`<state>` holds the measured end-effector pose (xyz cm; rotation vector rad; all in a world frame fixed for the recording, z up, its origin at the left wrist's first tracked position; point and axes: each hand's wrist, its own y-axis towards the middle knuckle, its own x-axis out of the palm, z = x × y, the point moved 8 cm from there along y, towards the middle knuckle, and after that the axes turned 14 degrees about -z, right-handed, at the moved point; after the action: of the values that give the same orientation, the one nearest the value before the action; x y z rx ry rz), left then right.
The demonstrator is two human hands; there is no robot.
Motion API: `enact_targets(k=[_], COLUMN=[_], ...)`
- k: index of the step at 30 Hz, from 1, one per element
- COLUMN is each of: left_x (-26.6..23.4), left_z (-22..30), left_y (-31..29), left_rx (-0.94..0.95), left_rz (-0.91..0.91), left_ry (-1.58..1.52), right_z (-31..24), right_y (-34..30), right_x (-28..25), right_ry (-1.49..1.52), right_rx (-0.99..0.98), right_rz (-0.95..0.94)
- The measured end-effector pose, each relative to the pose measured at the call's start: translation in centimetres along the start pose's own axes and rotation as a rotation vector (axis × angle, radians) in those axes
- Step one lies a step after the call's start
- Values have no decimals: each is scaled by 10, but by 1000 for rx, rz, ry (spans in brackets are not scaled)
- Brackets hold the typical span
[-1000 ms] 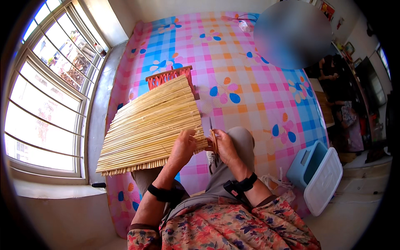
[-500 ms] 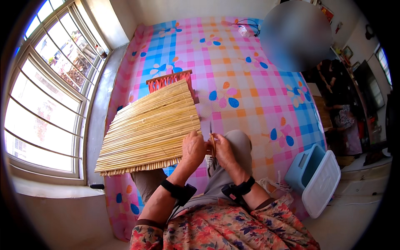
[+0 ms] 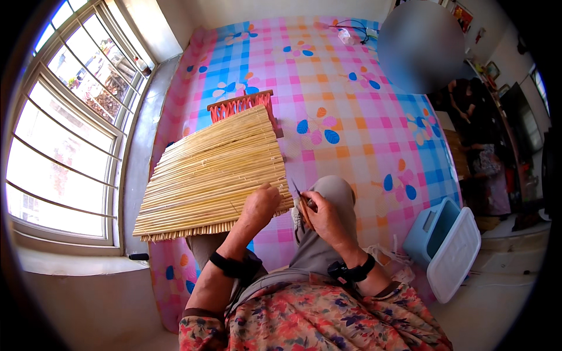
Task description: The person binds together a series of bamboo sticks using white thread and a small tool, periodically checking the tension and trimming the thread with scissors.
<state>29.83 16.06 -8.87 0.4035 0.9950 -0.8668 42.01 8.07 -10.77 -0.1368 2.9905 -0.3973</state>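
Note:
A mat of yellow reed-like sticks [image 3: 205, 175] lies slanted across a low folding stool with red webbing [image 3: 240, 108], its near edge over my left knee. My left hand [image 3: 261, 206] is closed at the mat's right edge, fingers curled down against the sticks; whatever they pinch is hidden. Just right of the mat, above my right knee, my right hand [image 3: 325, 221] grips a pair of scissors [image 3: 295, 188], the metal blades pointing up and away. The fingers cover part of the handles.
A checked, flowered sheet [image 3: 363, 140] spreads beneath everything. At right stands a blue plastic box [image 3: 426, 231] with its white lid [image 3: 454, 255] leaning on it, white cord [image 3: 386, 255] beside it. A barred window [image 3: 64, 158] lines the left. People are at the far right.
My left hand has moved slightly left and up onto the mat's edge. My right hand has drawn apart to the right, and the scissors now tilt leftward.

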Motion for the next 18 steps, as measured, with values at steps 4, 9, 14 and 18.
enact_targets(k=[4,9,14,18], left_x=[0,-9,-8,-8], left_z=[-1,8,3,4], left_y=[3,0,-1,-2], left_rx=[-81,29,-6,-9], left_rz=[-32,4,26,30], left_ry=[-16,-125,-190,-199], right_z=[-26,-31,-42,-41], right_y=[-23,-23,-16,-13], right_x=[-13,-5,-3,0], right_ry=[-336,-736,-903,-1002], right_rx=[-274,-239,-298,-287], right_rz=[77,5,-23,-77])
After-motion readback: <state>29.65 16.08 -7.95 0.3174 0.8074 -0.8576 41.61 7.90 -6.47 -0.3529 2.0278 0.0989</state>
